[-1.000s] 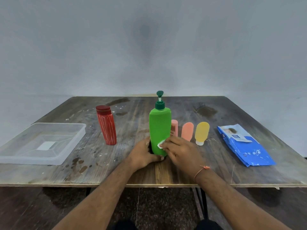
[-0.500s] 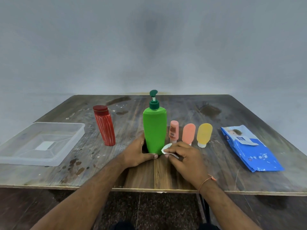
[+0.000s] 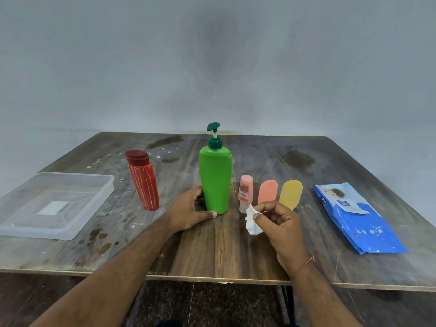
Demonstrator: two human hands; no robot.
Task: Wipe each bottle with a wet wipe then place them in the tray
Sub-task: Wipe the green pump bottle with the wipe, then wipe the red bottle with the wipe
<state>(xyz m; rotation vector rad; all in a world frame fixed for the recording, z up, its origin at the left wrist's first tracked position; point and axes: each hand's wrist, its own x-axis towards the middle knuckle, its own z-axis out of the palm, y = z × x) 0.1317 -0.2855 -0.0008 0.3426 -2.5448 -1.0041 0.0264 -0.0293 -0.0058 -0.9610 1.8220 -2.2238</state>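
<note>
Left hand [image 3: 188, 212] grips the base of the green bottle [image 3: 215, 182], fingers and thumb curled round it, bottle upright on the table [image 3: 219, 251] mid-front. Right hand [image 3: 280, 223] pinches a crumpled wipe [image 3: 252, 221] between thumb and fingers, just right of the bottle and apart from it. Tray [image 3: 70, 232] sits well apart at the far left, holding no bottles. Red bottle [image 3: 142, 181] stands between tray and green bottle; pink bottle [image 3: 245, 192], orange tube [image 3: 267, 191] and yellow tube [image 3: 291, 193] stand in a row just behind the right hand, wipe pack [image 3: 354, 215] at right. Risks: right hand is close to the small tubes, a careless swing could knock them over; the tall pump bottle gripped low could tip when lifted; carrying it to the tray passes the red bottle, which could get clipped. Versus a second ago: wipe was pressed on the bottle's lower front, now it is off and drawn to the right; left hand keeps its grip
</note>
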